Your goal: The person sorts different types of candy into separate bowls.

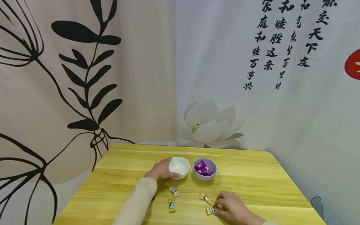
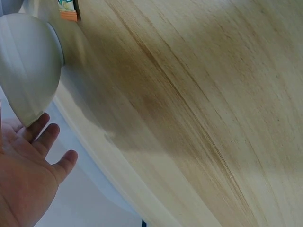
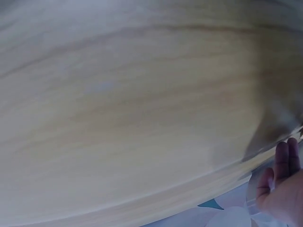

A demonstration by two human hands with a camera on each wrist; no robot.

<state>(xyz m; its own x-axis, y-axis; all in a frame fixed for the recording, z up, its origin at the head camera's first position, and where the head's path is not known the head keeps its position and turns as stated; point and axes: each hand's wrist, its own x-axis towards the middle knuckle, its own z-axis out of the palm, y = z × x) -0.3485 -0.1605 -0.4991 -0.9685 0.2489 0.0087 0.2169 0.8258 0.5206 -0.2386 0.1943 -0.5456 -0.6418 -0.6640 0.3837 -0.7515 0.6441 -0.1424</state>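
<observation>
On the tabletop, the left grip holds a white bowl; rightward, a purple bowl has sweets. The right grip pinches a yellow sweet; three others, leftward, remain loose.

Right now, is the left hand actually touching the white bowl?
Touching. The head view shows it: the left hand lies against the left side of the white bowl, its thumb across the bowl's near side.

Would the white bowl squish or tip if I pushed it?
The white bowl probably won't squish: its smooth, round wall looks stiff. It might tip if pushed near the rim, because its sides narrow toward the base. It's likely light, as nothing shows inside.
</observation>
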